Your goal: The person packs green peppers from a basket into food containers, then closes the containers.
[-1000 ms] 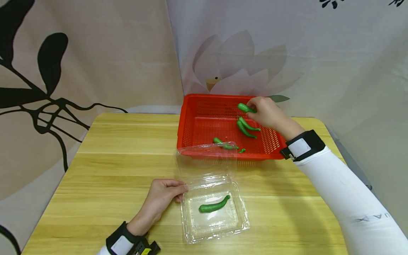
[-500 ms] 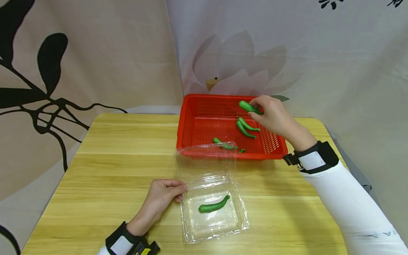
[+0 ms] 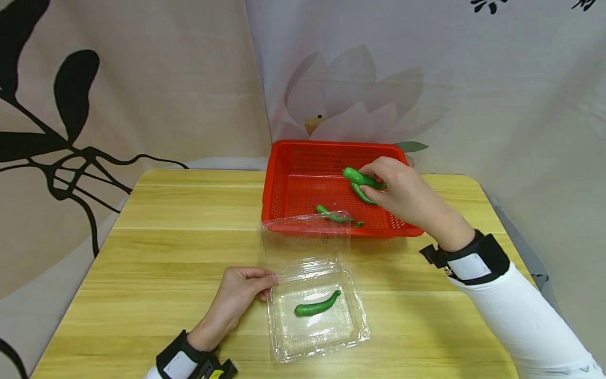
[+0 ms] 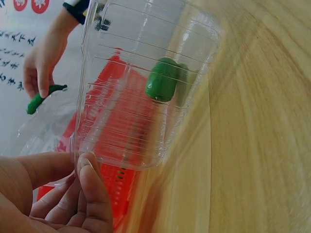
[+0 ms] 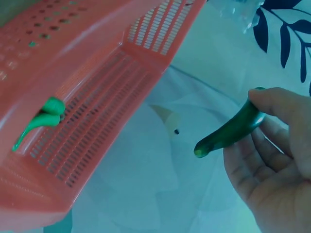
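Note:
My right hand (image 3: 402, 189) pinches a green chili pepper (image 3: 361, 178) between thumb and fingers, over the right part of the red plastic basket (image 3: 303, 181). In the right wrist view, the held pepper (image 5: 231, 131) is above the basket's rim. My left hand (image 3: 243, 287) pinches the left edge of an open clear plastic clamshell box (image 3: 318, 337) near its hinge. One curved green pepper (image 3: 317, 305) lies in the box's bottom half. The left wrist view shows thumb and fingers of the left hand (image 4: 63, 194) on the box's edge.
More peppers lie in the basket: one (image 3: 362, 195) beneath the right hand, another (image 3: 323, 210) partly behind the clear raised lid (image 3: 305, 242), and a small green piece (image 3: 358, 224). The wooden table (image 3: 180, 237) backs onto a printed cloth (image 3: 189, 79).
My right hand lifted slightly with the pepper, then came nearer and lower in the view, now covering part of the peppers in the basket. The left hand and the box stay put.

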`<action>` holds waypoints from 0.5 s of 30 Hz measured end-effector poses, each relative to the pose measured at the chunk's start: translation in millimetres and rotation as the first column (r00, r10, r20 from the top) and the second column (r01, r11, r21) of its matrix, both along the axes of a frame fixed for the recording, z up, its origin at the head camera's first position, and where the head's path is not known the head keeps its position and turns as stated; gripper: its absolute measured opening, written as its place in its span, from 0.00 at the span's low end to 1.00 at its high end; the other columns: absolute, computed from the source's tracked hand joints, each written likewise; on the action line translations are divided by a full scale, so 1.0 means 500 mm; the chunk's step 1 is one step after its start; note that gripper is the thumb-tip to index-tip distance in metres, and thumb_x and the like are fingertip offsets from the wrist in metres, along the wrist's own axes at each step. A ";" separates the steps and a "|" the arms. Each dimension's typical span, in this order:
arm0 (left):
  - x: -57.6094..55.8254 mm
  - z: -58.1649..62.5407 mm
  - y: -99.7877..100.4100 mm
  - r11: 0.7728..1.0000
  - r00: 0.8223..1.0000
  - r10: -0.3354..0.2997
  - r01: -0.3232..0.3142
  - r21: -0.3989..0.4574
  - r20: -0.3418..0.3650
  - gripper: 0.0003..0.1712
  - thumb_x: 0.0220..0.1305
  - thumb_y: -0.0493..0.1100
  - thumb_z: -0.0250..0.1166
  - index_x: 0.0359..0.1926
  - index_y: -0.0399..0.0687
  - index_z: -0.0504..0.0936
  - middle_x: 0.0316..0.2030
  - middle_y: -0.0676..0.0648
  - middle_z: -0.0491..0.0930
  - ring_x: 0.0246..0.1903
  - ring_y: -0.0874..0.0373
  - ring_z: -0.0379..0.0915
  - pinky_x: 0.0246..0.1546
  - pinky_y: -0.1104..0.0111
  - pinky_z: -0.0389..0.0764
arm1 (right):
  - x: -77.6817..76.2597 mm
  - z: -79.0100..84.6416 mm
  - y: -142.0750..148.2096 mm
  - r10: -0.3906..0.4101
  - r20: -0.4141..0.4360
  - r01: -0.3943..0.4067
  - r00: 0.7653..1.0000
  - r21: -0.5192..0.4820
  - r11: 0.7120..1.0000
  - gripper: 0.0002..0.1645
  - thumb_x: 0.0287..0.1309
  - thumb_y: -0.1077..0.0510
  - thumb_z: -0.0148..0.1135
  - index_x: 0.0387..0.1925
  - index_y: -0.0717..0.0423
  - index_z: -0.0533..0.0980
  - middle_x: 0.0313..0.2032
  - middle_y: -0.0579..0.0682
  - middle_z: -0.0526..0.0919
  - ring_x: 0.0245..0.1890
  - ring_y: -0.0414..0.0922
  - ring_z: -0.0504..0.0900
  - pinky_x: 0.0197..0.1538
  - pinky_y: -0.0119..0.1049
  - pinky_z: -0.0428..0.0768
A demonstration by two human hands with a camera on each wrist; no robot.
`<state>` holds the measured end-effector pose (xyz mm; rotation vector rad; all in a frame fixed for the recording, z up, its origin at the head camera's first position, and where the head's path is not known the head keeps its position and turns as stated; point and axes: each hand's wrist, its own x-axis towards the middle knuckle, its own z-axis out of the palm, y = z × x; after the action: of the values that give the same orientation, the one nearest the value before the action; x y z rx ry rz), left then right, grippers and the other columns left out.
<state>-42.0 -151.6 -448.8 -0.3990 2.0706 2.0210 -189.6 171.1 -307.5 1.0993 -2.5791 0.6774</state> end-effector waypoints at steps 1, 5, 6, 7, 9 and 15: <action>0.000 0.000 0.000 1.000 1.000 0.000 0.000 0.001 0.000 0.08 0.59 0.31 0.76 0.39 0.28 0.90 0.27 0.40 0.86 0.21 0.59 0.78 0.26 0.71 0.83 | 0.005 -0.001 -0.002 0.017 -0.007 -0.018 1.000 -0.005 1.000 0.15 0.56 0.70 0.77 0.44 0.64 0.82 0.38 0.53 0.83 0.39 0.50 0.78 0.41 0.43 0.81; 0.001 -0.002 0.000 1.000 1.000 0.006 -0.006 0.012 -0.001 0.09 0.59 0.30 0.76 0.39 0.28 0.89 0.27 0.40 0.87 0.21 0.59 0.78 0.25 0.71 0.83 | 0.027 -0.004 -0.011 0.056 -0.047 -0.057 0.997 -0.015 0.998 0.18 0.53 0.70 0.79 0.45 0.65 0.82 0.39 0.53 0.83 0.39 0.48 0.79 0.41 0.42 0.84; 0.001 -0.003 0.000 1.000 1.000 0.008 -0.008 0.017 -0.001 0.09 0.59 0.30 0.76 0.39 0.28 0.89 0.27 0.40 0.87 0.20 0.59 0.78 0.25 0.71 0.83 | 0.032 -0.005 -0.013 0.065 -0.057 -0.066 0.996 -0.016 0.998 0.18 0.53 0.69 0.80 0.45 0.65 0.82 0.39 0.53 0.83 0.40 0.47 0.80 0.41 0.42 0.85; 0.001 -0.003 0.000 1.000 1.000 0.010 -0.010 0.020 -0.002 0.09 0.59 0.30 0.76 0.39 0.27 0.89 0.27 0.40 0.87 0.20 0.59 0.78 0.25 0.71 0.83 | 0.037 -0.006 -0.015 0.074 -0.069 -0.075 0.995 -0.017 0.997 0.19 0.52 0.69 0.80 0.45 0.65 0.82 0.39 0.53 0.84 0.39 0.47 0.80 0.41 0.42 0.85; 0.001 -0.004 0.000 1.000 1.000 0.012 -0.012 0.022 0.000 0.09 0.59 0.30 0.76 0.40 0.27 0.89 0.27 0.40 0.87 0.20 0.59 0.78 0.25 0.71 0.83 | 0.047 -0.008 -0.019 0.094 -0.090 -0.096 0.992 -0.022 0.995 0.19 0.51 0.69 0.81 0.44 0.65 0.82 0.38 0.54 0.84 0.39 0.47 0.81 0.40 0.41 0.86; 0.000 -0.005 -0.001 1.000 1.000 0.015 -0.015 0.012 0.005 0.09 0.60 0.31 0.76 0.40 0.28 0.89 0.28 0.40 0.87 0.21 0.59 0.78 0.25 0.71 0.83 | 0.073 -0.014 -0.029 0.146 -0.123 -0.154 0.982 -0.054 0.987 0.22 0.45 0.69 0.84 0.43 0.64 0.83 0.39 0.52 0.85 0.40 0.46 0.81 0.40 0.39 0.86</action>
<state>-42.0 -152.3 -451.2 -0.4180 2.0582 2.0377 -153.1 156.8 -314.2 1.2831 -2.3765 0.7006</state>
